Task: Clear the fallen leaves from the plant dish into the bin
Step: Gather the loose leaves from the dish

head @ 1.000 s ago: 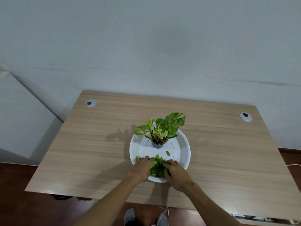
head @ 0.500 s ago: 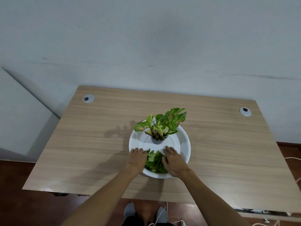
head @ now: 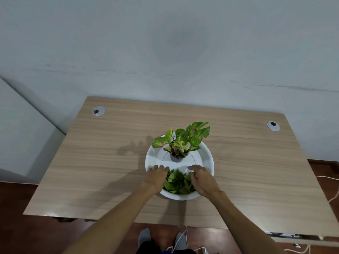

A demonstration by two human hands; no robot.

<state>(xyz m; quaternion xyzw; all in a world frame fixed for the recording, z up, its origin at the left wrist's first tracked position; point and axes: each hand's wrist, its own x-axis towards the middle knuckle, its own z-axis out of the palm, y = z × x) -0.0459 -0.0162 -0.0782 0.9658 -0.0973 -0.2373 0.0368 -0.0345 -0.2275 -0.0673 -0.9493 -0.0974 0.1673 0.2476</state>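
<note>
- The left hand [head: 156, 177] and the right hand [head: 202, 178] lie palm-down inside the near half of the dish, one on either side of the leaf pile; both are spread flat with fingers extended, gripping nothing.
- The left hand's fingertips [head: 161, 167] rest on the white floor of the dish at the pile's left edge — the right hand's fingertips [head: 191, 168] reach the same line at the pile's right edge.
- The fallen leaves [head: 178, 182] sit heaped together between the two hands, against the near wall of the dish, green with a few paler pieces.
- The plant dish [head: 208, 156] is a round white basin standing on the table, a little right of the table's middle and toward its near edge.
- A small grey pot [head: 177, 158] stands upright at the dish's centre, just beyond the pile and apart from it; the plant [head: 183, 140] in it carries variegated green-and-yellow leaves, some with brown edges.
- The wooden table [head: 102, 158] has two round cable grommets — one at the far left corner [head: 98, 110], one at the far right [head: 273, 125].
- Behind the table is a plain pale wall [head: 165, 43].
- Below the near edge, dark reddish floor [head: 27, 235], two grey-socked feet [head: 145, 237] and white cables [head: 328, 197] show.
</note>
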